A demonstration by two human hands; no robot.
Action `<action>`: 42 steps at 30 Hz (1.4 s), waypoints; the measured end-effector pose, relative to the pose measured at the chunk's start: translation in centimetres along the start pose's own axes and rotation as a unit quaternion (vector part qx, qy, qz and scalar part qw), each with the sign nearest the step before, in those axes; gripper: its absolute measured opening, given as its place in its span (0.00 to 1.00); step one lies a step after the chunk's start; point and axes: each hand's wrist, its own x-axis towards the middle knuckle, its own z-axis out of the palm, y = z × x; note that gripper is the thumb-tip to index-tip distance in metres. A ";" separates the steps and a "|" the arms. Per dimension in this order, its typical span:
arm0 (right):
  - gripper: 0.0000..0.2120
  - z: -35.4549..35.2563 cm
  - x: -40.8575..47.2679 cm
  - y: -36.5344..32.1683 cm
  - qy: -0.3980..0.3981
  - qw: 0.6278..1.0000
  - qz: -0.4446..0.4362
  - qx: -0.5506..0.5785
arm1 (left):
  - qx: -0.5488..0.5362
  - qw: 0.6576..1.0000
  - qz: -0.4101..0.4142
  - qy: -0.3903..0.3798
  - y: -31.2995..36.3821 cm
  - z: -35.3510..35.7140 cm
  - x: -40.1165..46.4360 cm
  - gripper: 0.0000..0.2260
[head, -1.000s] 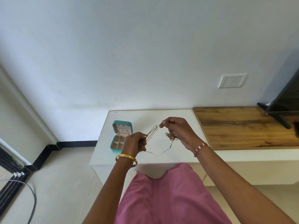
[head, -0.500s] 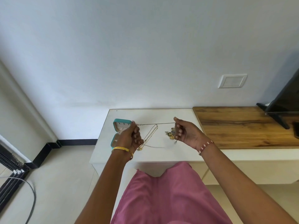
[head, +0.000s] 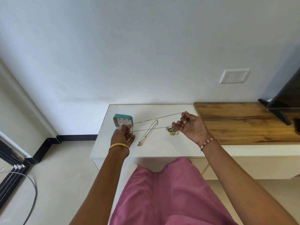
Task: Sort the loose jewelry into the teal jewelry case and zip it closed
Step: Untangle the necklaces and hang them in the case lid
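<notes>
Wider apart now, both hands [head: 122, 135] [head: 193, 127] stretch a thin chain [head: 155, 119] taut.

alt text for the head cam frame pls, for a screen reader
A person's left hand and right hand stretch a thin chain taut above a white counter, beside an open teal jewelry case. A gold necklace and a small pile of jewelry lie on the counter between the hands.

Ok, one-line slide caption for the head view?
Both hands, left and right, stretch a thin chain above the white table, beside the open teal jewelry case.
</notes>
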 end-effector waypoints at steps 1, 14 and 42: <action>0.13 0.1 0.2 -0.1 0.004 1.000 -0.009 0.001 | 0.006 1.000 0.001 0.000 -0.3 -0.1 0.2 0.16; 0.07 -0.2 3.6 -2.4 0.068 0.951 0.003 -0.302 | 0.113 0.992 0.034 0.054 -4.1 -1.1 0.5 0.06; 0.08 -5.9 18.0 3.3 0.204 0.926 -0.011 -0.318 | 0.159 0.974 -0.046 0.152 -13.0 -0.6 8.9 0.03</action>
